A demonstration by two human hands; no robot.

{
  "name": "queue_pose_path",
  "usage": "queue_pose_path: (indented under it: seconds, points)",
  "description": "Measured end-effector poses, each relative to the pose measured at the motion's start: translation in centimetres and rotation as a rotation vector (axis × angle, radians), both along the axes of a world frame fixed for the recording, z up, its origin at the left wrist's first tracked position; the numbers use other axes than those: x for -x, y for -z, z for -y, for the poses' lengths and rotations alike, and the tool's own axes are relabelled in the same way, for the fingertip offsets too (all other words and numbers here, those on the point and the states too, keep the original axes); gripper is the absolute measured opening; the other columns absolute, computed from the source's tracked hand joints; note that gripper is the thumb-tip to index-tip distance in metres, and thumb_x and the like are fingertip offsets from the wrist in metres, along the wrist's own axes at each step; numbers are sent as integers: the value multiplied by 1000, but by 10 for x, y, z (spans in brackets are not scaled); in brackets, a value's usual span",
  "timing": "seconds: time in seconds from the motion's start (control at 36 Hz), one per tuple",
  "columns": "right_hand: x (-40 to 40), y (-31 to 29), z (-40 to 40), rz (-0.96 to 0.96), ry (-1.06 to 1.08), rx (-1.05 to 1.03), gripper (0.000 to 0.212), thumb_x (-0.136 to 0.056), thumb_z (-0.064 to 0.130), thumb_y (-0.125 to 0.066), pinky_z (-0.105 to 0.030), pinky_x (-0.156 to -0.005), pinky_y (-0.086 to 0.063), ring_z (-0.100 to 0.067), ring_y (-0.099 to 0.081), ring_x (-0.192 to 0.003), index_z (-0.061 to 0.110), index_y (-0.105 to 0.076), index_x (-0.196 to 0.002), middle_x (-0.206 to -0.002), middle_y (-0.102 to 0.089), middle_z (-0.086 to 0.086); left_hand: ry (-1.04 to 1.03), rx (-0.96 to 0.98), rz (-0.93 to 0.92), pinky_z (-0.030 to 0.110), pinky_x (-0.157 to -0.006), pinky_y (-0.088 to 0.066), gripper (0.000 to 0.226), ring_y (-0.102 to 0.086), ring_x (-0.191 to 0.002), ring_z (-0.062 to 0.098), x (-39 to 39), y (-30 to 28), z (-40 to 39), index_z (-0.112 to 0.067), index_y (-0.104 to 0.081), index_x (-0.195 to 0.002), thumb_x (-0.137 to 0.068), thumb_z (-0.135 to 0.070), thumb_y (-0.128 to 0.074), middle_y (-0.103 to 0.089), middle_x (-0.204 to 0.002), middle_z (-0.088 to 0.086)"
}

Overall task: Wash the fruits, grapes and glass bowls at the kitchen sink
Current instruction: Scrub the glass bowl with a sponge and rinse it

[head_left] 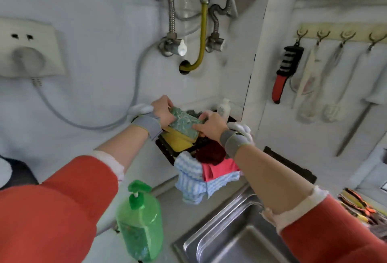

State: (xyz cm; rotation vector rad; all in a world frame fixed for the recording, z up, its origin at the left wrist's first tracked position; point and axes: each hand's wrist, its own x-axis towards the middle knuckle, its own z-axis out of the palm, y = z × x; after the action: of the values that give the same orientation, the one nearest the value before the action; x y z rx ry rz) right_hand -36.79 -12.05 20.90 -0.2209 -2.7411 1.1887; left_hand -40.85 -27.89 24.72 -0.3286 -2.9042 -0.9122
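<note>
Both my hands reach up to a black rack (pixel 165 149) on the wall behind the sink. My left hand (pixel 162 109) and my right hand (pixel 210 124) both grip a green scouring sponge (pixel 184 123) that lies on top of a yellow sponge (pixel 178 140). Each wrist wears a grey band with a white pad. The steel sink (pixel 228 239) lies below at the bottom middle. No fruit, grapes or glass bowls are in view.
A blue-white checked cloth (pixel 191 181), a pink cloth (pixel 219 169) and a dark red scrubber (pixel 210 153) hang from the rack. A green pump bottle (pixel 139 220) stands left of the sink. A small white bottle (pixel 224 107) sits at the rack's back. Utensils hang on hooks (pixel 343 36) at right.
</note>
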Motion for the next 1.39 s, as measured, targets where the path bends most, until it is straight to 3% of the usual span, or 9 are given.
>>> queue_pose_path:
  seconds: [0.19,0.31,0.42,0.58,0.69,0.78,1.06,1.22,1.39]
  points:
    - [17,17,10,103,2,-253,28,-71,42,-77,-26,-67,-49,-18,-63,-72,24,-60,-59,-69,-64,4,111,188,37,29,-88,-51,41,-62,-107,24,28,18,3,-13,-59,-123,-83,-6,-63,-63,-122,7]
    - [11,19,-7,8,59,-230,15,-80,38,-71,-26,-68,-46,-18,-63,-79,24,-69,-74,-73,-64,4,168,287,-31,29,-79,-47,28,-59,-101,28,26,17,-19,-15,-56,-119,-91,-10,-52,-62,-105,6]
    - [-12,18,-42,-177,248,-172,14,-86,28,-63,-29,-70,-46,-21,-63,-81,19,-73,-86,-83,-70,-2,283,118,-184,31,-85,-48,28,-60,-106,29,3,3,-61,-9,-62,-118,-93,-11,-50,-64,-119,11]
    - [-92,54,-107,-44,424,-26,18,-89,18,-58,-33,-70,-46,-26,-61,-79,6,-72,-88,-86,-71,-15,536,-14,-168,35,-87,-49,21,-64,-98,28,-50,21,-144,-8,-69,-99,-87,-10,-53,-70,-104,10]
    - [-166,121,-138,205,452,24,14,-90,14,-58,-33,-69,-50,-27,-61,-77,14,-70,-82,-81,-67,-9,657,41,-41,31,-89,-48,23,-63,-102,25,-101,83,-200,-14,-68,-106,-88,-14,-54,-70,-108,5]
    - [-217,186,-166,386,484,60,20,-86,6,-55,-39,-82,-55,-33,-66,-93,19,-67,-76,-97,-70,-13,725,124,123,28,-88,-46,24,-61,-105,25,-143,152,-237,-13,-66,-110,-89,-15,-55,-68,-111,5]
    - [-313,350,-208,748,586,102,17,-88,20,-54,-27,-74,-44,-30,-63,-95,11,-67,-95,-101,-68,-11,648,415,604,28,-93,-40,42,-53,-118,29,-212,376,-263,-10,-52,-128,-89,-24,-57,-58,-129,12]
    - [-316,421,-206,891,445,143,55,-79,35,-68,-28,-95,-44,-25,-56,-115,15,-54,-128,-127,-59,-5,548,415,794,34,-101,-39,49,-49,-123,31,-225,451,-269,-5,-42,-136,-93,-26,-50,-50,-137,13]
    - [-307,460,-187,1010,177,58,20,-83,27,-64,-26,-76,-47,-17,-60,-86,18,-71,-99,-103,-71,-4,495,438,981,32,-90,-42,43,-54,-117,32,-231,493,-269,-3,-43,-132,-95,-24,-47,-54,-129,16]
